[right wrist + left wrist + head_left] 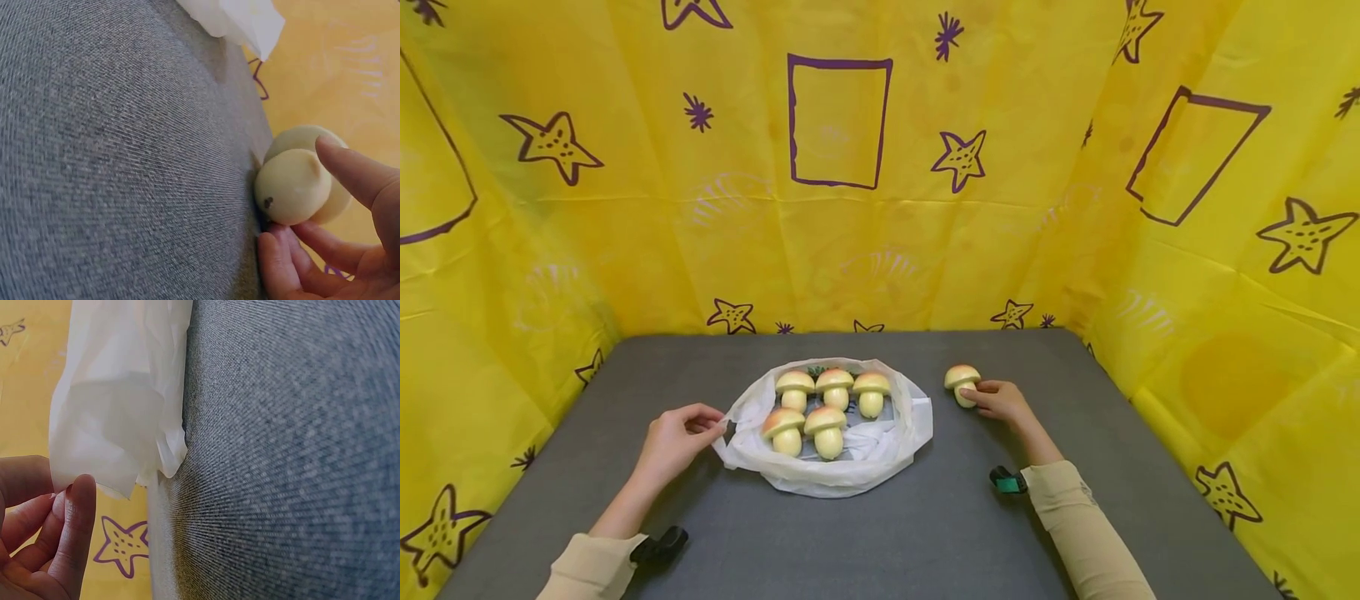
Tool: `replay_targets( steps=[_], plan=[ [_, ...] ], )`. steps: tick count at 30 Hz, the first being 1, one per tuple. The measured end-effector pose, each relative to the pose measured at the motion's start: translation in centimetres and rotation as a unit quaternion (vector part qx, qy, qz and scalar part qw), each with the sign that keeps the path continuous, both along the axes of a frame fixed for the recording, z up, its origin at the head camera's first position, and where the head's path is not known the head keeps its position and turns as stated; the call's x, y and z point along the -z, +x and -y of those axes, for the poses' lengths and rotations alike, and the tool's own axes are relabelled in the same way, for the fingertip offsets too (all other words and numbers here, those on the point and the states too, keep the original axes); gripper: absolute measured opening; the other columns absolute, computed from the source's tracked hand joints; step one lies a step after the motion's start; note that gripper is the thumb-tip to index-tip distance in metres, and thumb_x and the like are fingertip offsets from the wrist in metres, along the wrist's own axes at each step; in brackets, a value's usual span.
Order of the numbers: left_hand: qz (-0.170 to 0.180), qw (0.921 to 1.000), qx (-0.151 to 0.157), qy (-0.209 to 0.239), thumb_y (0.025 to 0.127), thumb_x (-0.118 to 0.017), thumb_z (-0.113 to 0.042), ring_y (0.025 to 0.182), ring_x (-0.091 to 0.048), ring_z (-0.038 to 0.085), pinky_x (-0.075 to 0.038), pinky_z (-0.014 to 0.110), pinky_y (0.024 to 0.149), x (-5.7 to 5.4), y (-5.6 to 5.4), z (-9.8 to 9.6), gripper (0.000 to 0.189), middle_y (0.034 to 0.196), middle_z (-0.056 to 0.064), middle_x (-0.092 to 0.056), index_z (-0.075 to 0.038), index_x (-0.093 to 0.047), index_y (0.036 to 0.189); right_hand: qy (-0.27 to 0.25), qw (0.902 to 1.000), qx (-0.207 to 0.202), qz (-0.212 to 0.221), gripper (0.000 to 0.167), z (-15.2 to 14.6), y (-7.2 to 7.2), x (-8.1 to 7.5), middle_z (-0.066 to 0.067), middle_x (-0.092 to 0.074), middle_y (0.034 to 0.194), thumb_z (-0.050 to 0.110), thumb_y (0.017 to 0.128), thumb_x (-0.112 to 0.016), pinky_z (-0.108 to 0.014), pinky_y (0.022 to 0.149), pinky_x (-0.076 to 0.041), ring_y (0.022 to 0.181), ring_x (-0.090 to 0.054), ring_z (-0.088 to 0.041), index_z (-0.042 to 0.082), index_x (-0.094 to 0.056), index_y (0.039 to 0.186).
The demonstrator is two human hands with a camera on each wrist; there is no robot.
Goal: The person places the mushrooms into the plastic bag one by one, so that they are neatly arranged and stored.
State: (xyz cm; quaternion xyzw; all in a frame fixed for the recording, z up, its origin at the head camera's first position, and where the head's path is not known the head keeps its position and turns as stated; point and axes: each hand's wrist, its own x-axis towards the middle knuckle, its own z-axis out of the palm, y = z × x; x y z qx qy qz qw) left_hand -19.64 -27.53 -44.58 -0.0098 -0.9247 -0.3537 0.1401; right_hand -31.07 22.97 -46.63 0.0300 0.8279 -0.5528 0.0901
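Note:
A white plastic bag (831, 483) lies wide open on the grey table, its rim spread into an oval. Inside it are several toy mushrooms (827, 433) with yellow stems and orange-tinged caps, in two rows. At the bag's left end, my left hand (677, 437) pinches the rim between thumb and fingers; the left wrist view shows the thin white plastic (115, 419) there. Right of the bag, my right hand (1003, 402) holds another toy mushroom (962, 377) by its stem. In the right wrist view, the thumb and fingers are around the pale stem (290, 190), close to the tabletop.
The grey cloth-covered table (880, 542) extends around the bag. Yellow curtains (880, 250) with purple stars and frames enclose its back and sides. Some dark green bits (817, 372) show at the bag's far inner edge. Black straps (658, 546) sit on both wrists.

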Motion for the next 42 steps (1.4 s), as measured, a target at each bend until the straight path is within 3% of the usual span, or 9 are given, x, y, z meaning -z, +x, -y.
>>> replay_targets(
  steps=[8, 20, 35, 42],
  plan=[
    [-0.002, 1.0, 0.001, -0.003, 0.08, -0.075, -0.02, 0.066, -0.058, 0.007, -0.047, 0.02, 0.057, 0.0, 0.0, 0.0, 0.015, 0.079, 0.004, -0.069, -0.008, -0.072, 0.088, 0.027, 0.9994, 0.012, -0.018, 0.053, 0.4, -0.4, 0.5, -0.025, -0.06, 0.117, 0.024, 0.085, -0.071, -0.03, 0.078, -0.055, 0.086, -0.061, -0.013, -0.012, -0.055, 0.121],
    [0.01, 0.9999, -0.003, -0.002, 0.081, -0.074, -0.02, 0.067, -0.058, 0.011, -0.047, 0.02, 0.057, -0.3, 0.1, 0.0, 0.014, 0.08, 0.004, -0.069, -0.008, -0.071, 0.089, 0.044, 0.999, 0.011, 0.0, 0.057, 0.6, -0.5, -0.1, -0.028, -0.055, 0.123, 0.025, 0.085, -0.07, -0.033, 0.081, -0.055, 0.09, -0.062, -0.018, -0.012, -0.052, 0.124],
    [0.013, 0.9999, -0.006, -0.002, 0.081, -0.074, -0.021, 0.067, -0.058, 0.011, -0.047, 0.02, 0.057, -0.4, 0.5, 0.0, 0.015, 0.079, 0.004, -0.069, -0.008, -0.071, 0.089, 0.037, 0.9992, -0.002, 0.012, 0.056, 0.3, -0.4, -0.6, -0.025, -0.059, 0.115, 0.024, 0.084, -0.072, -0.037, 0.083, -0.054, 0.09, -0.064, -0.02, -0.014, -0.054, 0.122],
    [0.013, 0.9999, -0.002, 0.003, 0.082, -0.074, -0.02, 0.068, -0.058, 0.012, -0.048, 0.02, 0.058, -0.5, 0.5, 0.0, 0.015, 0.08, 0.004, -0.068, -0.008, -0.071, 0.089, 0.034, 0.999, 0.003, 0.028, 0.059, 0.3, -0.5, -0.7, -0.027, -0.056, 0.12, 0.025, 0.084, -0.072, -0.038, 0.086, -0.053, 0.098, -0.062, -0.025, -0.013, -0.052, 0.124]
  ],
)
